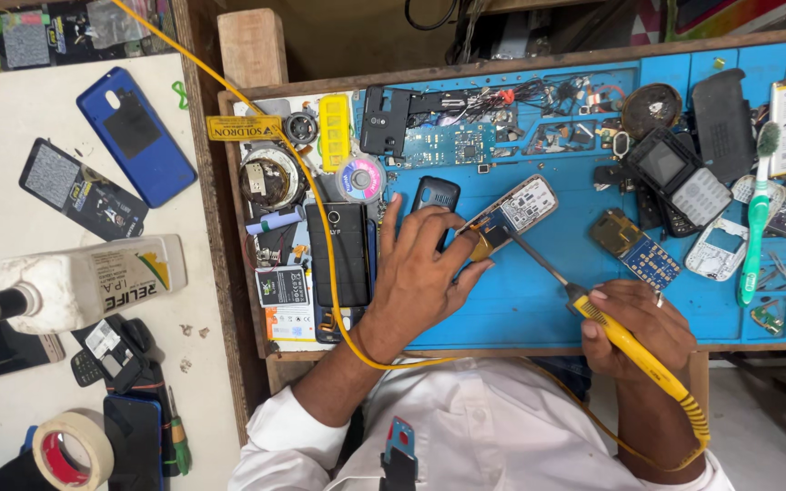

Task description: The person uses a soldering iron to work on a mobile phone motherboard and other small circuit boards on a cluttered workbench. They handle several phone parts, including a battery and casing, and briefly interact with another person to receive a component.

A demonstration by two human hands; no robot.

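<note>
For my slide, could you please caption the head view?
Left hand steadies a small phone board on a blue work mat while the right hand applies a yellow soldering iron.

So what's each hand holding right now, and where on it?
Right hand grips the yellow soldering iron by its handle; left hand pins the small phone board at its lower end.

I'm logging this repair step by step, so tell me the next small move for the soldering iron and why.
Probably ease the soldering iron tip down onto the joint. The right hand holds it angled at the small phone board, which the left hand pins on the blue mat; the tip sits at the board's lower end, contact unclear.
</note>
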